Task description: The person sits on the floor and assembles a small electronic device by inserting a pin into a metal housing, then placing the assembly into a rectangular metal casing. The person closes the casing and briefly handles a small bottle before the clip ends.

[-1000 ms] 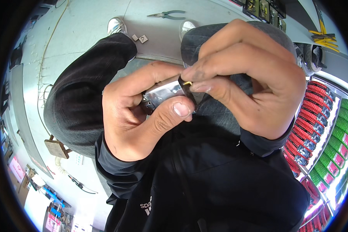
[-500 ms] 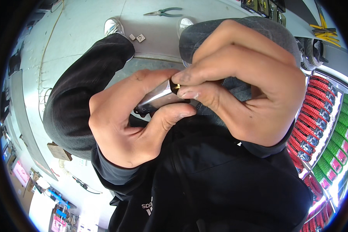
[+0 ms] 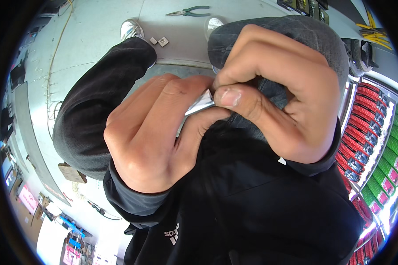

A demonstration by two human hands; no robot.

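Between my hands is a small shiny silver metal part (image 3: 201,103), mostly covered by my fingers. My left hand (image 3: 157,128) is closed around it, fingers over the far side and thumb along the near side. At the part's right end, my right hand (image 3: 278,97) pinches with thumb and index finger, touching the metal. Whatever sits under those fingertips is hidden. Both hands are held above my lap, close together.
Green-handled pliers (image 3: 188,11) lie on the floor ahead, with two small pale square pieces (image 3: 162,41) near my left shoe. A rack of red coiled items (image 3: 365,128) and green packages (image 3: 387,163) stands at right. A wooden block (image 3: 72,172) is at left.
The silver part has turned in my hands, and less of it shows. Its dark end with a yellow metal bit is now hidden. My left fingers have wrapped further over it.
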